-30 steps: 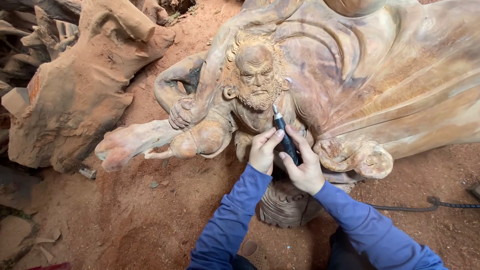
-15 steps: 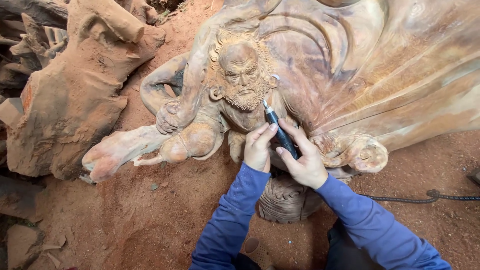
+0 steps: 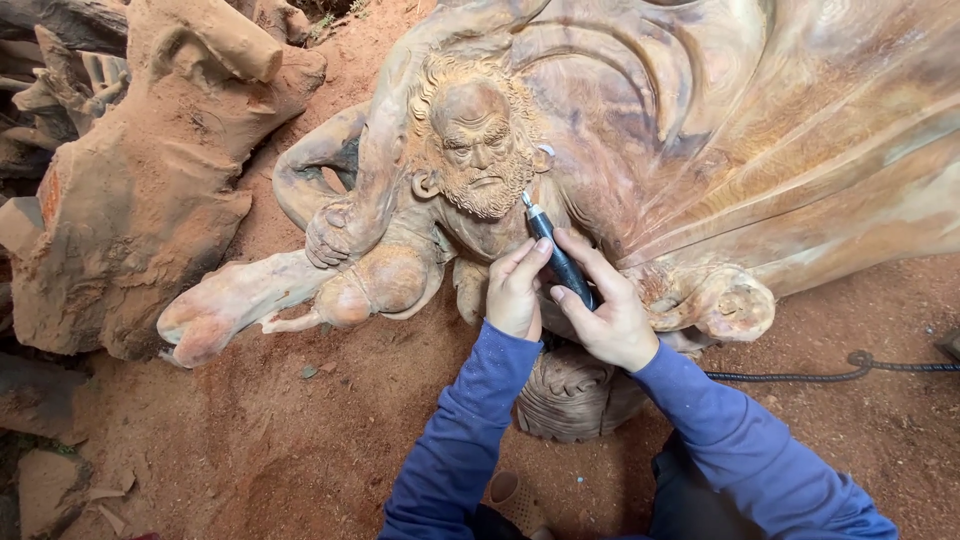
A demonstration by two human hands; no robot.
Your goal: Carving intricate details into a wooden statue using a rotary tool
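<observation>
Smooth reddish wood carving; matt

1 carved figure, 1 rotary tool, 2 hands.

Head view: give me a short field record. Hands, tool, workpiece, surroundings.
left hand: fingers steady the tool shaft
right hand: wrapped around the tool body
tool: slim black rotary handpiece, tip just below the beard
workpiece: large reddish wood carving of a bearded figure, lying on the ground
cable: dark, runs off to the right over the dirt
left of carving: rough stump
ground: red sawdust and soil
</observation>
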